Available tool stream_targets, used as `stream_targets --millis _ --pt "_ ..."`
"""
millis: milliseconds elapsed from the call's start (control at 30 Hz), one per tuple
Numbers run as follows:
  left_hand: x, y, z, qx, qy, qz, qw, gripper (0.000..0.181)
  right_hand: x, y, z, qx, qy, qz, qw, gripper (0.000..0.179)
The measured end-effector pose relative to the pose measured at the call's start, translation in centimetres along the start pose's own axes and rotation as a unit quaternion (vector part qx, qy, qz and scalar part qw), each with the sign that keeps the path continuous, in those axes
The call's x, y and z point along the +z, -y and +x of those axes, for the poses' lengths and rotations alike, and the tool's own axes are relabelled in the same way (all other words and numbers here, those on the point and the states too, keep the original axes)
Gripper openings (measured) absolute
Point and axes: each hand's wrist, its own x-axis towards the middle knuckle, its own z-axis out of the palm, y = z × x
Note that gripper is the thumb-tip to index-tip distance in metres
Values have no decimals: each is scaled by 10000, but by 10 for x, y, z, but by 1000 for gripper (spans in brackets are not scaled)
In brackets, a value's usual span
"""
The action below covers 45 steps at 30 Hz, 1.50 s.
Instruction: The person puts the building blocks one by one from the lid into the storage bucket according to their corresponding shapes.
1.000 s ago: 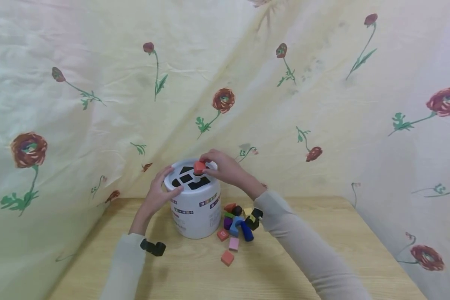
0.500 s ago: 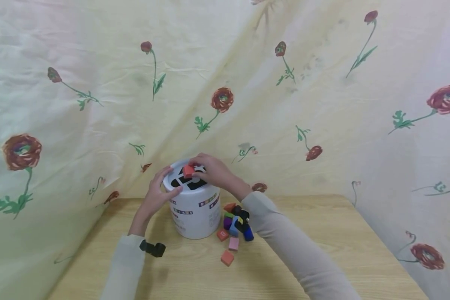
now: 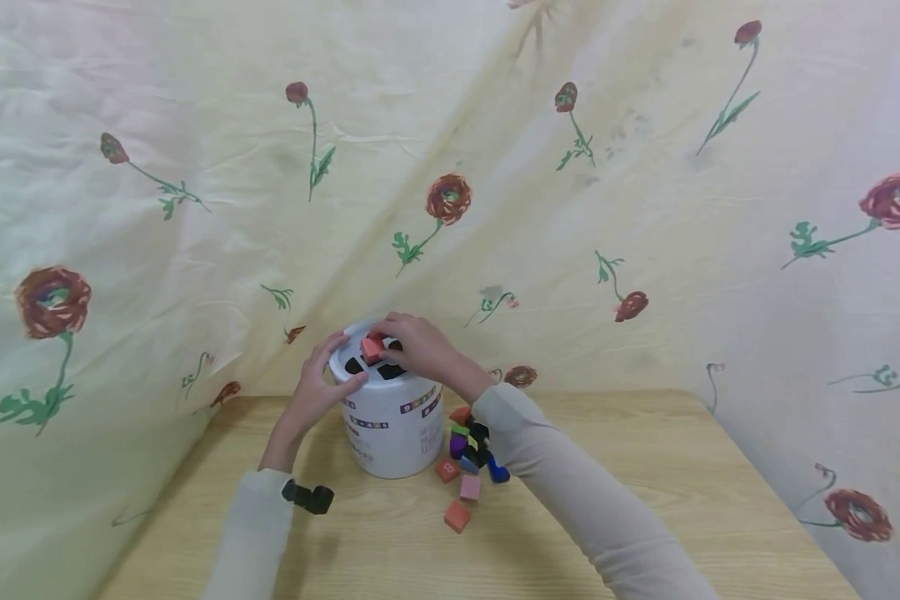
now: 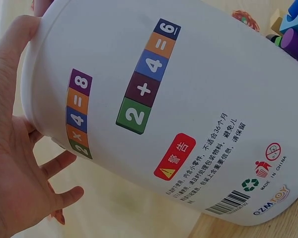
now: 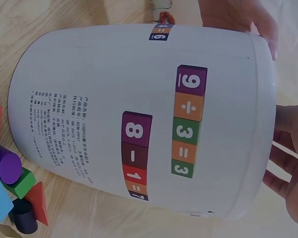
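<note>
A white shape-sorter bucket (image 3: 393, 446) stands upright on the table, its lid cut with dark shaped holes. My left hand (image 3: 317, 390) holds the bucket's upper left rim, thumb at the front edge and fingers round the side. Two of those fingers (image 4: 59, 166) stick out past the wall in the left wrist view. Over the lid, my right hand (image 3: 422, 348) pinches a red block (image 3: 372, 347) between thumb and fingers. The block sits right at the holes near the lid's middle and covers part of them. In the right wrist view the bucket wall hides the block.
Beside the bucket's right side lies a heap of coloured blocks, among them a purple cylinder (image 5: 6, 163) and a green block (image 5: 22, 183). Nearer the front are a red numbered block (image 3: 447, 470), a pink block (image 3: 470, 487) and another red block (image 3: 457, 517). Flowered cloth (image 3: 645, 250) hangs behind.
My right hand has carried the red block leftward across the lid, from its right part to the middle, and slightly lower. The left hand stays on the rim.
</note>
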Motion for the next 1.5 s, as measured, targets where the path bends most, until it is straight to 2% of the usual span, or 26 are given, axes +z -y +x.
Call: stream_targets --millis 567,933,1267,1500 --pt "4 2 0 9 -44 11 10000 82 4 -8 -5 219 -15 27 9998 46" --pt "4 7 2 -46 -11 -29 10000 82 0 -16 -10 295 -10 -31 9996 44" --pt "3 4 2 -80 -51 -6 10000 83 -13 -33 -29 384 -233 -87 9990 42" --pt "2 0 1 -142 -157 32 9998 82 -27 -52 -52 207 -409 -244 9987 39"
